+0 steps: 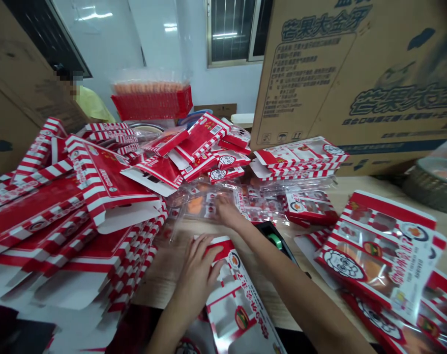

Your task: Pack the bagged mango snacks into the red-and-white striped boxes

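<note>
Near six o'clock, a red-and-white box (235, 290) lies face up and runs out of my feed at the bottom edge. I have my left hand (197, 268) clasped over its upper left side, thumb across the window. My right hand (226, 206) is apart from the left one, just beyond the box toward twelve o'clock, its fingers among clear packs (195, 205); they blur on my feed, so I cannot tell whether they grip anything. At half past four from centre I see a green roll (275, 240) in a black holder (266, 228), close beside my right forearm. Striped boxes (108, 182) crowd eight to ten o'clock in tall, overlapping piles, and more red boxes (203, 137) heap up near twelve. At four o'clock window boxes (378, 255) overlap on the table (160, 275), tilted, with contents showing. Toward one and two o'clock I get a big carton (319, 108); a round basket (433, 184) sits at three. At half past ten, a person (92, 104) in yellow shows.
</note>
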Motion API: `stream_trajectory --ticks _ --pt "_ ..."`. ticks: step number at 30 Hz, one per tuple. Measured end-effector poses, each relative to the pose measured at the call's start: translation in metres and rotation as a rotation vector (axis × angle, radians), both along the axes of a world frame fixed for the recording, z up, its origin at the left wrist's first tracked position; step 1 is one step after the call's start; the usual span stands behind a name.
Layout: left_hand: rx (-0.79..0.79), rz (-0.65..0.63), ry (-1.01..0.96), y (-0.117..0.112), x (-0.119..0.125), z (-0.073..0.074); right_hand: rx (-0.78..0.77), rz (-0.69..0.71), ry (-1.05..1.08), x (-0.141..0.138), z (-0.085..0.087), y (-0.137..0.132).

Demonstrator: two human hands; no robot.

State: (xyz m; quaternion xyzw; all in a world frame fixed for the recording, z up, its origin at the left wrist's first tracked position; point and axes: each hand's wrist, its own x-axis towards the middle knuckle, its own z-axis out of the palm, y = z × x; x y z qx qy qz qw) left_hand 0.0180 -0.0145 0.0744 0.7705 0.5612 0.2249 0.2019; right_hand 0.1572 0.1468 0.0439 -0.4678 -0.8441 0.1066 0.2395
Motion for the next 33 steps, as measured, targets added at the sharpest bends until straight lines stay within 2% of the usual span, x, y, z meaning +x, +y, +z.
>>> stream_trajectory --ticks 3,6,8,11,14,17,20,22,24,26,29,31,33 --pt "0.030 0.224 -0.316 -0.010 -0.018 -0.031 0.010 -0.020 -0.069 -0.002 -0.003 -0.008" --pt "-0.010 0.339 -0.439 -0.009 -0.025 -0.059 0.039 -0.075 -0.156 -0.007 0.001 -0.017" --pt "-0.039 0.375 -0.510 -0.004 -0.027 -0.070 0.070 -0.094 -0.206 -0.010 0.012 -0.022" --pt "-0.057 0.426 -0.618 0.008 -0.030 -0.075 0.142 -0.098 -0.254 -0.006 0.039 -0.032" --pt "-0.062 0.473 -0.735 0.017 -0.033 -0.067 0.257 -0.113 -0.249 0.015 0.069 -0.054" --pt "-0.063 0.515 -0.877 0.017 -0.031 -0.050 0.417 -0.149 -0.187 0.041 0.085 -0.089" --pt "-0.104 0.488 -1.067 0.013 -0.023 -0.027 0.708 -0.058 -0.019 0.052 0.078 -0.128" --pt "-0.148 0.456 -1.188 0.011 -0.017 -0.011 0.792 0.025 0.100 0.049 0.062 -0.150" --pt "-0.166 0.455 -1.266 0.012 -0.014 0.005 0.738 0.039 0.164 0.042 0.042 -0.165" --pt "-0.177 0.481 -1.333 0.014 -0.013 0.020 0.636 -0.030 0.217 0.038 0.023 -0.173" --pt "-0.214 0.509 -1.529 0.017 -0.008 0.037 0.414 -0.339 0.435 0.043 0.001 -0.176" --pt "-0.231 0.508 -1.669 0.016 -0.001 0.043 0.169 -0.489 0.690 0.048 -0.005 -0.177" --pt "-0.253 0.458 -1.725 0.012 0.010 0.042 -0.165 -0.443 0.942 0.049 -0.005 -0.177"
